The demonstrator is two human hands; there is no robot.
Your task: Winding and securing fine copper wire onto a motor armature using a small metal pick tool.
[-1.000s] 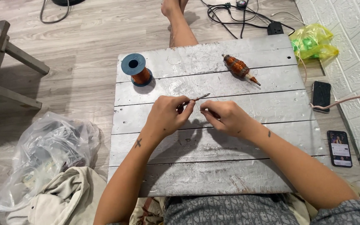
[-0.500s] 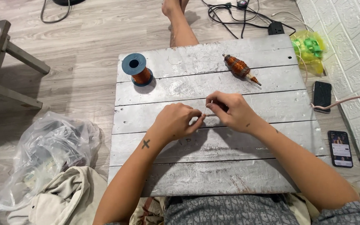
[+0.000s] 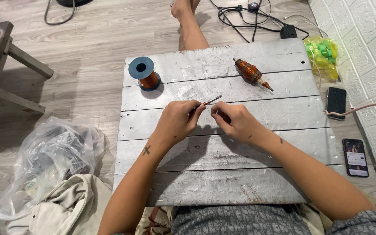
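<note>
Both hands meet over the middle of the grey plank counter. The left hand pinches a thin metal tool. The right hand is pressed together around something I cannot make out. Best to hold steady and work slowly.

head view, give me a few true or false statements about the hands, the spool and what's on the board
1. Both hands, left hand and right hand, pinch a thin metal piece over the grey wooden board. True.
2. The wire spool lies on its side. False: it stands upright on its flange.
3. The copper-wound rotor lies untouched on the board. True.
4. Two phones lie on the board. False: they lie on the floor, beside it.
</note>
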